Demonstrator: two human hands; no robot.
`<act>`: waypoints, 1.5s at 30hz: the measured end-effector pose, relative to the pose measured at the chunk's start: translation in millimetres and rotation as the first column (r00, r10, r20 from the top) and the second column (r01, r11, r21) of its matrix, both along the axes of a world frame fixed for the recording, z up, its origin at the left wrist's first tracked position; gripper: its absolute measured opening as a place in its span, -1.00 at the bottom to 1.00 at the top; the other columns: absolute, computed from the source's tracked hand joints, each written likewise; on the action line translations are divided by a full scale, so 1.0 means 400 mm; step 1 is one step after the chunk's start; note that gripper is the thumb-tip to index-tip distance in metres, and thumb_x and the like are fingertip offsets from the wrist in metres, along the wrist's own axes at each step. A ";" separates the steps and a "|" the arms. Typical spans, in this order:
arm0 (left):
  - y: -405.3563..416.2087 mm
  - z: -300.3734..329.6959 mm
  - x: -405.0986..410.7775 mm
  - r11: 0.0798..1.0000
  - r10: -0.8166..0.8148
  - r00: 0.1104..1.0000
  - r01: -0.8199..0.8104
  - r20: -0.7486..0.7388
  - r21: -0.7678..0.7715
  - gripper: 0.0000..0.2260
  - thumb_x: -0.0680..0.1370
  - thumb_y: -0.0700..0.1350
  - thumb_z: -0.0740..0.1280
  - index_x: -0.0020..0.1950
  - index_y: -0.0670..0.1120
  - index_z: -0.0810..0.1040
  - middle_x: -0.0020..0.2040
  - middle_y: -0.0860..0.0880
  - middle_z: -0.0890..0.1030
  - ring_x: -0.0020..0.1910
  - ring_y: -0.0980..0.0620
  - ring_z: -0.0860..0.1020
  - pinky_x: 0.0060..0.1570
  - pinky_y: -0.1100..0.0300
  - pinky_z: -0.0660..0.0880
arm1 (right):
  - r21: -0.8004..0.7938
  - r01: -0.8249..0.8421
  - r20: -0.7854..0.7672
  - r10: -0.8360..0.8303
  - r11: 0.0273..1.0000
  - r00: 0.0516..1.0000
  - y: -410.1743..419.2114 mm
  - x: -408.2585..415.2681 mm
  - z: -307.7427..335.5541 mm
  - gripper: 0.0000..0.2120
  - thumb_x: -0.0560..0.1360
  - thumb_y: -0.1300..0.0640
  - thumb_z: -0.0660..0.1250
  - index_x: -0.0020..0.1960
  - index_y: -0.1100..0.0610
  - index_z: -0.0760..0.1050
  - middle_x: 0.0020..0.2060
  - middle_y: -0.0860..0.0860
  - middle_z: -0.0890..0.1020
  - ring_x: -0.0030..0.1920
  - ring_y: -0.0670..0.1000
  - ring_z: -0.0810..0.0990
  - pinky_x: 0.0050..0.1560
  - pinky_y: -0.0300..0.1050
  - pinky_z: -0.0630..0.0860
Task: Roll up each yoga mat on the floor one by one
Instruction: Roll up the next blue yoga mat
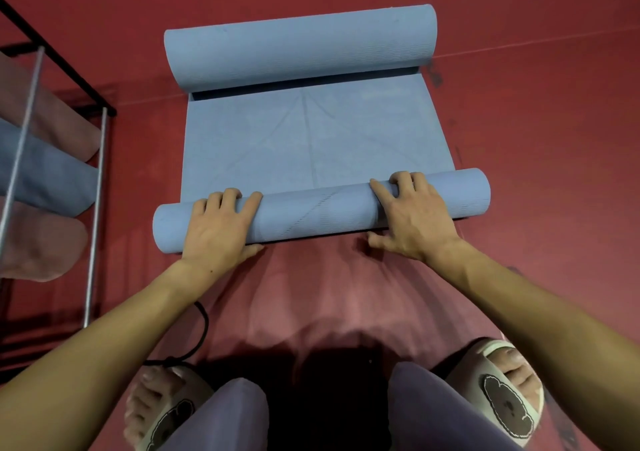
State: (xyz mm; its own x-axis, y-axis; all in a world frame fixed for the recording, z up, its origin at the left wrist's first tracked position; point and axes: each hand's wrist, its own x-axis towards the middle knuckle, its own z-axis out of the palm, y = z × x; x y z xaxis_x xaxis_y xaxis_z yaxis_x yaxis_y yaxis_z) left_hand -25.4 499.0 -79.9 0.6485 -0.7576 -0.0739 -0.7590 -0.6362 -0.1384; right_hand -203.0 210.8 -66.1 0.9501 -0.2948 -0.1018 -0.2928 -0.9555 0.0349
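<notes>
A blue yoga mat [311, 139] lies on the red floor [536, 139], directly ahead of the person, with both ends rolled and a flat stretch between them. The near roll [311, 213] lies across the view, close to the person's feet; the far roll [298, 47] is thicker and sits at the other end of the flat stretch, parallel to the near one. The left hand [220, 224] rests over the left part of the near roll, fingers curled over its top and far side, thumb at its near lower edge by the floor: it grips the roll. The right hand [410, 213] lies over the right part of the same roll in the same manner, fingers curled over the top, thumb spread low at the near side, also gripping. Both forearms are bare and reach forward from the bottom corners. A metal rack [97, 187] stands at the left edge, well apart from the mat, holding rolled mats in pink and blue [45, 177] on its tiers. A black cord [202, 329] lies on the floor by the left foot. The person's knees, in purple trousers [221, 416], and two light slippers [509, 402] with a dark patch design show at the bottom.
</notes>
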 end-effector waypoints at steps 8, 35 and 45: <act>-0.029 0.006 0.036 0.995 0.042 0.997 -0.037 -0.059 0.089 -0.29 0.39 0.19 0.53 0.37 -0.16 0.41 0.22 -0.13 0.58 0.24 -0.20 0.56 0.41 -0.33 0.33 | -0.020 -0.006 0.007 0.006 1.000 1.000 -0.018 0.031 -0.016 -0.38 0.34 -0.07 0.50 0.28 0.21 0.46 0.16 0.17 0.53 0.11 0.24 0.51 0.24 0.14 0.47; 0.012 0.074 0.098 0.962 0.163 0.876 -0.039 -0.454 0.270 -0.21 0.16 0.42 0.57 0.33 0.29 0.43 0.01 0.21 0.64 -0.03 0.04 0.60 -0.09 0.07 0.50 | 0.165 0.063 -0.309 -0.009 0.984 0.951 -0.049 0.040 0.050 -0.18 0.32 -0.40 0.51 0.42 -0.02 0.39 0.21 0.02 0.56 0.21 0.19 0.48 0.13 0.09 0.54; 0.045 0.060 0.096 0.958 0.209 0.648 0.014 -0.733 0.285 -0.22 0.10 0.40 0.63 0.29 0.39 0.51 0.06 0.31 0.64 0.09 0.21 0.59 0.18 0.02 0.57 | 0.246 0.064 -0.493 0.068 0.967 0.868 -0.037 0.002 0.068 -0.24 0.30 -0.46 0.43 0.38 -0.10 0.46 0.10 -0.07 0.64 0.05 0.09 0.61 0.06 0.05 0.59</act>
State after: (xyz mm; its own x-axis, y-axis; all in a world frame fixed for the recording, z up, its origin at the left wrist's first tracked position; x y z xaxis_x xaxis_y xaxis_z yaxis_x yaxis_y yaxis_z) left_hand 13.1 516.9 -55.9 0.3534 -0.5761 -0.7370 -0.6059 -0.7412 0.2889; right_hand -202.0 195.8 -39.0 0.7553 -0.1960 -0.6254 -0.2980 -0.9526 -0.0614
